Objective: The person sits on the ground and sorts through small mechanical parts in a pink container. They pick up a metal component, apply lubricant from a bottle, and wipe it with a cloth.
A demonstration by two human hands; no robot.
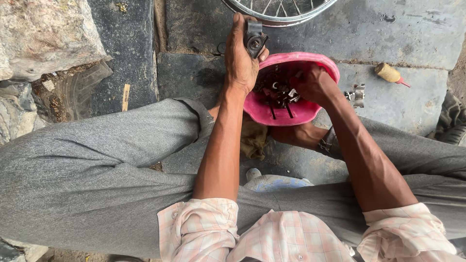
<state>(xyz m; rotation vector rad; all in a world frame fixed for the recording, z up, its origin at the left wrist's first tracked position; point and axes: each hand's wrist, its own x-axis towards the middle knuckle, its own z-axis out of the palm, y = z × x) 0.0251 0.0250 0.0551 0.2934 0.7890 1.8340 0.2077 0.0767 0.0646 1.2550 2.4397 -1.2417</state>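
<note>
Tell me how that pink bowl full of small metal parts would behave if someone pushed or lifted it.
The pink bowl looks like thin plastic, so it may flex at the rim when lifted. The heap of small metal parts inside probably makes it heavy for its size and likely to rattle. Its rounded shape suggests it could rock on the stone floor, though the load should steady it.

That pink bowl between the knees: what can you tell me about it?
The pink bowl looks like plastic, round and shallow, its inside scuffed and smeared dark. It sits on the grey stone floor just below a spoked wheel rim. It holds a heap of small dark and shiny metal parts. The right hand reaches in among them; the left hand hovers over its left edge, holding a black part.
</note>
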